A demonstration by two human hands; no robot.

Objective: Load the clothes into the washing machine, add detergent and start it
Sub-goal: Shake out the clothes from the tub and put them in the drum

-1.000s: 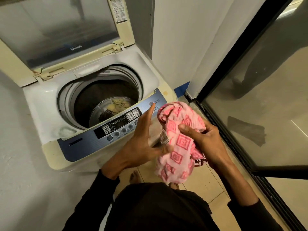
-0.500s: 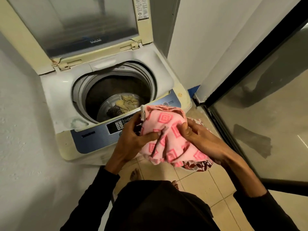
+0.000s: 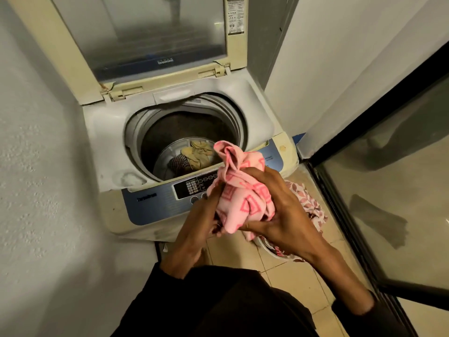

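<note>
Both hands are bunching a pink cotton cloth with darker pink square patterns (image 3: pixel 239 190) just above the blue control panel (image 3: pixel 170 198) of the cream top-loading washing machine (image 3: pixel 107 132). The left hand (image 3: pixel 204 220) and right hand (image 3: pixel 279 210) are both clenching it, fingers curled into the folds. I'd be gathering loose ends and lifting clear over the drum rim (image 3: pixel 132 132) before letting go.

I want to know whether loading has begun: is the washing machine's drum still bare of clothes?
No, a tan garment and a dark checked one already lie at the bottom of the drum.
</note>
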